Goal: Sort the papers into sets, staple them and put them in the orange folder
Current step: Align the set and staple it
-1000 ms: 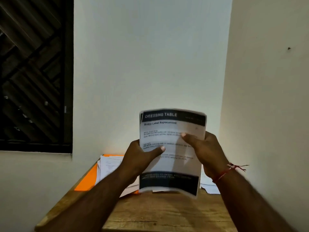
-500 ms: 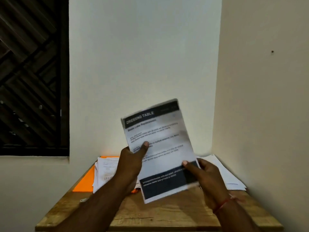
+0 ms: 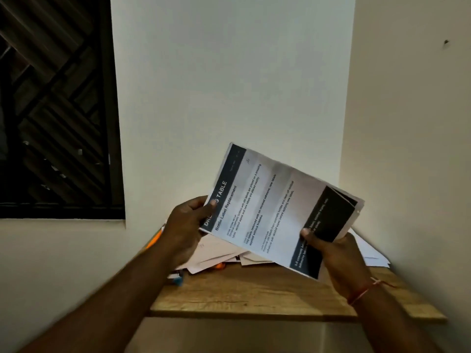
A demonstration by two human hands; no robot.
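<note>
I hold a set of printed papers (image 3: pixel 270 207) headed "DRESSING TABLE" in the air above the wooden table (image 3: pixel 254 294), turned sideways with its heading to the left. My left hand (image 3: pixel 190 225) pinches the heading end, thumb on top. My right hand (image 3: pixel 331 253) grips the dark footer end, thumb on the page. Behind and below, a loose heap of white papers (image 3: pixel 216 253) lies on the table. A sliver of the orange folder (image 3: pixel 154 240) shows under that heap, left of my left wrist.
More white sheets (image 3: pixel 369 250) lie at the table's right rear by the side wall. A small blue-tipped object (image 3: pixel 178 278) sits near the left edge, partly behind my forearm. Walls close in behind and right; a dark window (image 3: pixel 51 110) is at left.
The paper set has rotated from upright to lying sideways, heading now left. My right hand slid from the page's middle down to the footer end. The view shifted right.
</note>
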